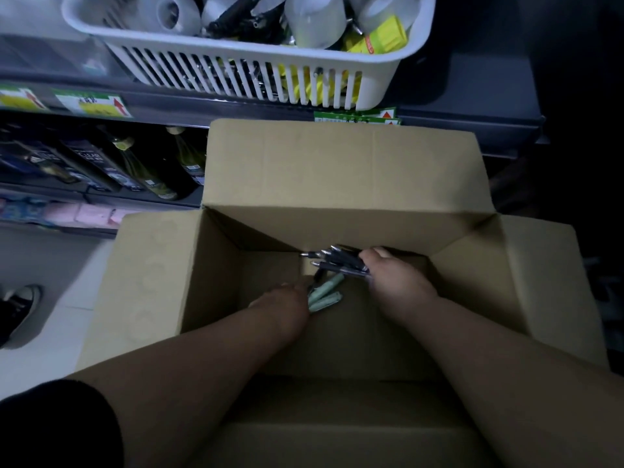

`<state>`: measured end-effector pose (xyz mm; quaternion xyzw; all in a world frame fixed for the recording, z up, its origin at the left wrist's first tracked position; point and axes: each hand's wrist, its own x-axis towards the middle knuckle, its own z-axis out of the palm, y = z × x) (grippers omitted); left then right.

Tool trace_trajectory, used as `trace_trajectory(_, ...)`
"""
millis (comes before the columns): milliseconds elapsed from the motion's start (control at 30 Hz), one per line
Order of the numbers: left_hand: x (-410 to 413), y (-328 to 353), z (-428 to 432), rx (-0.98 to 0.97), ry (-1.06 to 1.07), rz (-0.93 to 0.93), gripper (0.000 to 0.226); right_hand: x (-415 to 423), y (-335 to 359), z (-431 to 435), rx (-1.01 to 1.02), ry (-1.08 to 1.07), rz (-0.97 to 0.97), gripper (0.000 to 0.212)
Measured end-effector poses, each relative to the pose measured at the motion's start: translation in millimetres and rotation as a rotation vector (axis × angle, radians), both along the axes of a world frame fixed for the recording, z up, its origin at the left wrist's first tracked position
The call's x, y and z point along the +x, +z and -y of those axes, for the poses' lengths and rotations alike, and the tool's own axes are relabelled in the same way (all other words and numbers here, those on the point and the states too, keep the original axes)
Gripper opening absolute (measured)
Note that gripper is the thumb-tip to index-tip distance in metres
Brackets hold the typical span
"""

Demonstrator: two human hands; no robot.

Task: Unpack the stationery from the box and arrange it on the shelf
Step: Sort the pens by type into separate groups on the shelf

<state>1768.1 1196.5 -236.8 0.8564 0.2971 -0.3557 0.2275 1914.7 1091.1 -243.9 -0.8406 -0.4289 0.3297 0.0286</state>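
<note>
An open cardboard box (337, 170) stands in front of me with its flaps spread. Both my arms reach down into it. My right hand (391, 278) grips a bunch of dark pens (334, 260) near the box's far wall, their tips pointing left. My left hand (283, 305) is low on the box floor, its fingers curled round pale green markers (324, 295) whose ends stick out to the right. The fingertips of both hands are partly hidden.
A white slotted basket (236, 72) holding tape rolls, black clips and yellow packs sits on the shelf above the box. Lower shelves at the left hold dark bottles (135, 163) and pink packs (91, 214). A black shoe (17, 312) is on the floor at far left.
</note>
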Motion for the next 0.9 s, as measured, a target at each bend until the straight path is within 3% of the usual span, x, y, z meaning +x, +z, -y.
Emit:
trace_trajectory(133,0.2,-0.4,1.3,-0.052,0.057,-0.05,0.059,-5.6,-9.2,-1.5,-0.068,-0.045,-0.005,0.031)
trace_trajectory(333,0.6,5.2,3.9,-0.09,0.162,0.021,0.047,-1.0,-4.7,-1.6,-0.114,-0.044,0.062,0.022)
trace_trajectory(433,0.0,14.6,2.1,-0.095,0.154,0.032,0.048,-0.4,5.7,1.7,-0.106,-0.06,0.039,0.028)
trace_trajectory(900,-14.4,94.2,37.1,-0.189,0.328,0.311,0.04,-11.2,99.3,58.8,0.182,-0.526,-0.428,0.013)
